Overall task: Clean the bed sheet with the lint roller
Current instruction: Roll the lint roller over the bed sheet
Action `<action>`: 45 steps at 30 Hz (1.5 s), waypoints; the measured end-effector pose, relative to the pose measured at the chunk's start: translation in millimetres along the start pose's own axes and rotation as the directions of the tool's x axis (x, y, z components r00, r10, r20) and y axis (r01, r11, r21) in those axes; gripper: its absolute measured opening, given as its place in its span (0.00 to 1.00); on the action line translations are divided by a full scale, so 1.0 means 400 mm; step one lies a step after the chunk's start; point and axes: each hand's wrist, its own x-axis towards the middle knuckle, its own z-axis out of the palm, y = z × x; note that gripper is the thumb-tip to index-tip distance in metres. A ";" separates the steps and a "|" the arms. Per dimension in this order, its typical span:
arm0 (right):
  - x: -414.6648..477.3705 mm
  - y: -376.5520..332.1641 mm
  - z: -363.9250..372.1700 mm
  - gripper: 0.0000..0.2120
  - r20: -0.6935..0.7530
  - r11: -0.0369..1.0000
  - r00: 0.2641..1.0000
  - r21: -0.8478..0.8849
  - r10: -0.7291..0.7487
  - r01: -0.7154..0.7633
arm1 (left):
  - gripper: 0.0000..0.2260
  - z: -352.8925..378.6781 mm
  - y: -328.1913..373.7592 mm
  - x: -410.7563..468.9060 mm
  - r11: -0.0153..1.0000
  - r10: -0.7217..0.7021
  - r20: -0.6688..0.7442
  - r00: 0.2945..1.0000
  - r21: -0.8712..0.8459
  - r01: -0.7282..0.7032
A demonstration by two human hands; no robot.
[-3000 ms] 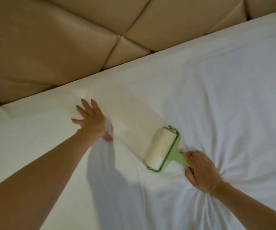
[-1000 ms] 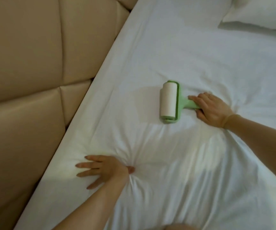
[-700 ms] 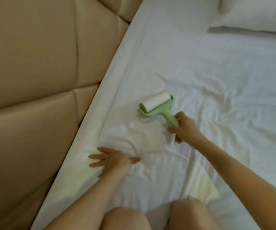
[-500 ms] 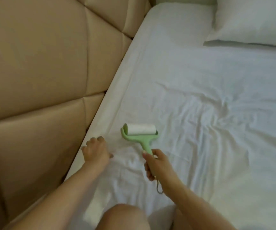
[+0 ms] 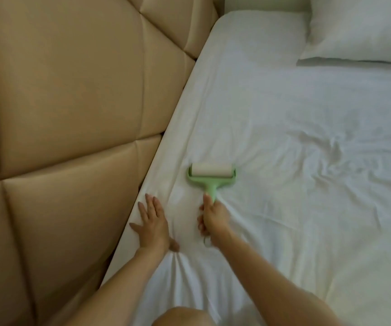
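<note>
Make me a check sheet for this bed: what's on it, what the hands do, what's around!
Surface: white bed sheet, wrinkled on the right, bunched at the left wrist.
Job's things: green lint roller, roll resting on the sheet near the wall-side edge.
Clutter: nothing seen.
Hands: left hand pressed flat on the sheet; right hand grips the roller's handle.
Cables: nothing seen.
Surroundings: tan padded wall panels left; white pillow top right.

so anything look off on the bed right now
Only the sheet: it is rumpled into creases right of the roller and puckered under the left hand pressing it. No stain, tear or spill shows.
</note>
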 end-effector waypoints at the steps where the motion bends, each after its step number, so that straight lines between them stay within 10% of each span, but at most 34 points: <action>1: 0.045 -0.043 0.006 0.20 0.003 1.000 1.000 -0.003 -0.004 0.004 | 0.64 0.002 -0.003 0.001 1.000 0.006 -0.009 1.000 0.023 -0.006; 13: -0.186 0.204 0.025 0.24 -0.019 0.989 0.989 -0.030 0.146 -0.147 | 0.65 0.026 -0.048 0.006 0.987 0.120 -0.043 0.992 -0.106 -0.124; 25: 0.234 -0.220 0.069 0.24 -0.013 0.997 0.998 -0.014 0.069 -0.069 | 0.48 0.021 -0.047 0.018 0.992 0.122 -0.257 0.959 0.042 -0.115; 37: -0.117 0.070 -0.039 0.24 0.030 0.894 0.953 -0.359 0.300 -0.270 | 0.59 0.004 -0.055 0.057 0.992 0.098 -0.192 0.976 -0.061 -0.111; 45: 0.149 -0.145 0.082 0.27 0.015 0.889 0.997 -0.453 0.080 -0.065 | 0.57 0.006 -0.043 0.053 0.992 0.094 -0.218 0.971 0.106 -0.072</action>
